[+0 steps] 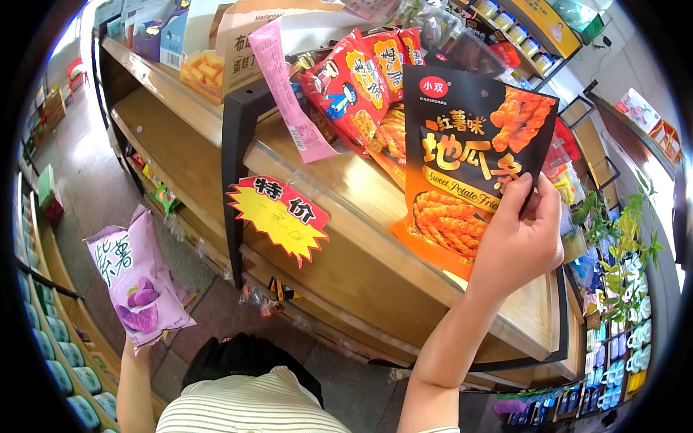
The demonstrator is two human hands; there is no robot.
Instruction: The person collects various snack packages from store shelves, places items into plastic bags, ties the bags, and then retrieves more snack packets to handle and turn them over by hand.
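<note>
My right hand (525, 229) pinches the right edge of a black and orange bag of sweet potato fries (451, 169), held upright above the wooden shelf with its printed front towards me. Low on the left, my left hand (137, 348) grips a purple snack bag (137, 278) printed with purple sweet potatoes; the bag hides most of its fingers. Behind the black bag, several red snack bags (354, 94) lie on the shelf, and similar orange bags are partly covered there. A pink packet (292, 94) leans beside them.
A yellow and red price sign (280, 220) hangs on the shelf's (332, 224) front edge. An open cardboard carton (253, 47) stands at the back left. Green plants (621, 252) are at the right. Shelves with green-lidded containers (72, 353) line the left.
</note>
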